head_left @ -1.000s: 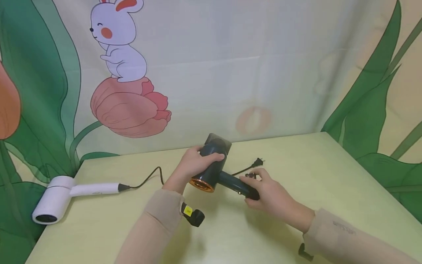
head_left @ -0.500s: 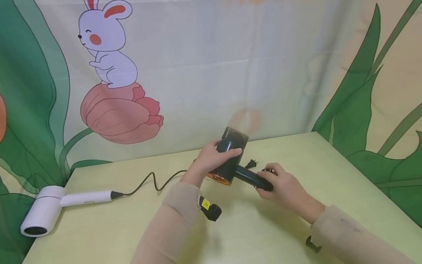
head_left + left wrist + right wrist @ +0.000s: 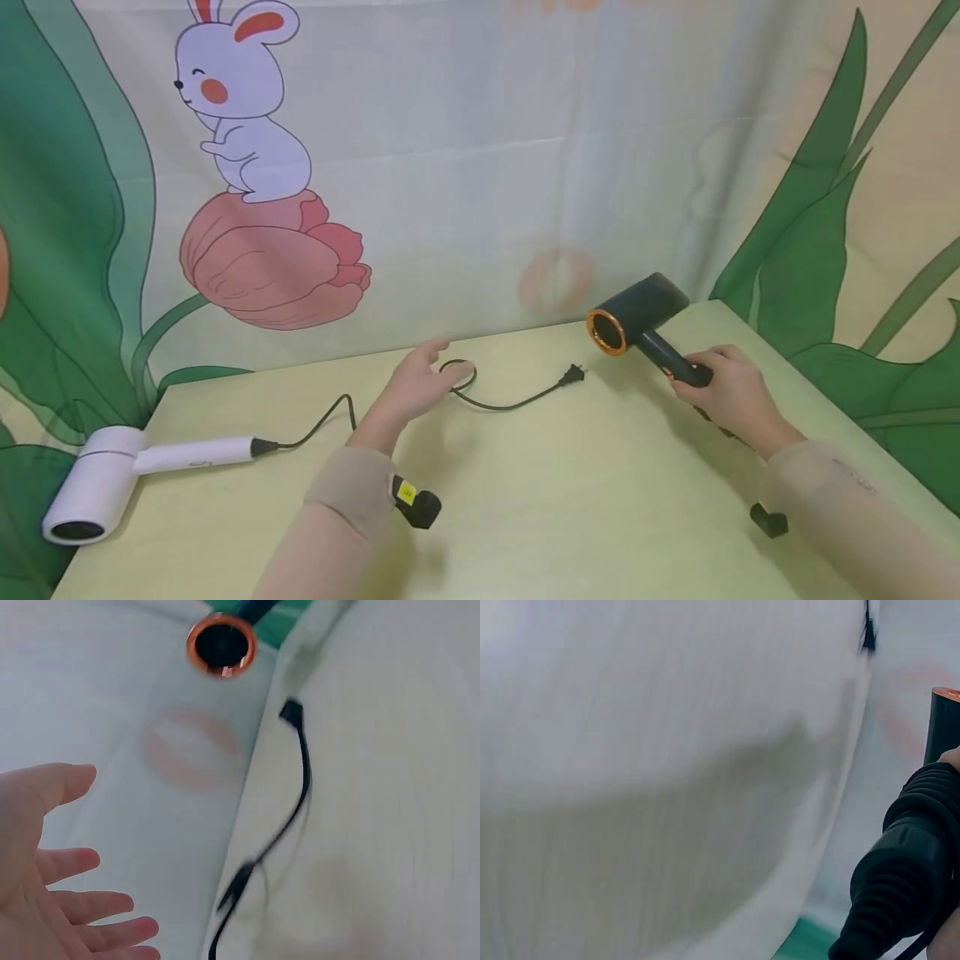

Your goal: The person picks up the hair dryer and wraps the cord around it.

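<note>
A dark hair dryer (image 3: 633, 317) with a copper-coloured ring hangs above the table at the back right. My right hand (image 3: 733, 396) grips it near the end of its handle. In the right wrist view, the ribbed cord sleeve (image 3: 904, 877) at the handle's end shows close up, while most of that hand is out of frame. My left hand (image 3: 416, 385) holds nothing, its fingers spread in the left wrist view. It hovers at the black cord (image 3: 498, 407); whether it touches the cord I cannot tell. The cord ends in a two-pin plug (image 3: 572, 375).
A white hair dryer (image 3: 97, 483) lies at the table's left edge, its handle pointing right and joined to a black cord. Behind the pale table (image 3: 585, 500) hangs a printed cloth (image 3: 450, 208) with a rabbit and flowers.
My left hand has let go of the dark hair dryer and moved left. My right hand has carried the dryer to the right and turned it, ring now facing left. The plug lies in full view.
</note>
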Tool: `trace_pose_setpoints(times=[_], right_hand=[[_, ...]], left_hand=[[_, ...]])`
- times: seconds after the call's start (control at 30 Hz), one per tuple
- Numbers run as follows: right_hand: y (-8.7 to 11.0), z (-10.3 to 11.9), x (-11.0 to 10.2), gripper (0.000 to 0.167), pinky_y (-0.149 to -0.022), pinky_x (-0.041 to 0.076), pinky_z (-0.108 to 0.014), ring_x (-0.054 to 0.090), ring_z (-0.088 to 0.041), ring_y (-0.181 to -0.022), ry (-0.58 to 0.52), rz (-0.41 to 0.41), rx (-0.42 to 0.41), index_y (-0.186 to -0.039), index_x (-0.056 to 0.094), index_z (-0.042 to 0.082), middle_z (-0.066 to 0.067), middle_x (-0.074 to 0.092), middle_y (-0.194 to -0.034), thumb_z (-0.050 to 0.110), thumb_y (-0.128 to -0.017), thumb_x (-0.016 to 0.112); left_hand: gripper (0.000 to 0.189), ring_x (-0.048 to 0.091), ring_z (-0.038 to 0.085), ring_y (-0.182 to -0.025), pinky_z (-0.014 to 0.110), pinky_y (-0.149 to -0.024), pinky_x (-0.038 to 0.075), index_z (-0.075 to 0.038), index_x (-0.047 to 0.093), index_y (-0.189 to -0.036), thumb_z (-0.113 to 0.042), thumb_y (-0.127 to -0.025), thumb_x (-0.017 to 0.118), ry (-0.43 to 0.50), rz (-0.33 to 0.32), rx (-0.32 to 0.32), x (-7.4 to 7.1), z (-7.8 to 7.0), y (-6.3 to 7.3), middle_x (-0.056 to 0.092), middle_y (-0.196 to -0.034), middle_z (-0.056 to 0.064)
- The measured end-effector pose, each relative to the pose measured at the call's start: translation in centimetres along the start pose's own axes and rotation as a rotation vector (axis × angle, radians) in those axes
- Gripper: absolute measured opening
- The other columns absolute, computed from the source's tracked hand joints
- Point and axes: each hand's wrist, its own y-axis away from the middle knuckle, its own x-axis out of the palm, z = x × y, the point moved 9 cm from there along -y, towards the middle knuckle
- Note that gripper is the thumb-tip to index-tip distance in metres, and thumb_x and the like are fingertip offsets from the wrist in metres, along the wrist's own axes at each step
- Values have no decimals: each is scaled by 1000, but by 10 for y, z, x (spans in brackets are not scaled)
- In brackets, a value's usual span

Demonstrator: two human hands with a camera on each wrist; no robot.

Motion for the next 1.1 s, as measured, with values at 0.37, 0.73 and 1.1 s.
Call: trace_pose_setpoints(times=[0.37, 0.73, 1.1], right_hand=[[-18, -73, 11, 40, -58, 36, -32, 49, -30, -76, 47, 56, 216, -102, 68, 1, -17, 60, -79, 35, -81, 69], [-13, -85, 23, 39, -63, 38, -40, 50, -35, -81, 50, 112, 308, -100, 68, 0, -21, 63, -86, 35, -83, 67], [-13, -82, 34, 42, -61, 36, -39, 49, -35, -83, 59, 147, 296, -101, 67, 1, -21, 59, -86, 39, -84, 65]], left_hand=[[64, 41, 43, -129, 55, -102, 38, -2, 32, -144, -38, -95, 49, -188, -241, -35, -89, 75, 39, 36, -146, 24], [60, 41, 45, -128, 55, -100, 40, -1, 37, -142, -37, -96, 49, -190, -311, 10, -108, 92, 53, 38, -146, 22], [56, 36, 44, -130, 57, -106, 32, 1, 41, -138, -34, -95, 49, -373, -416, 17, -126, 101, 70, 41, -141, 25]])
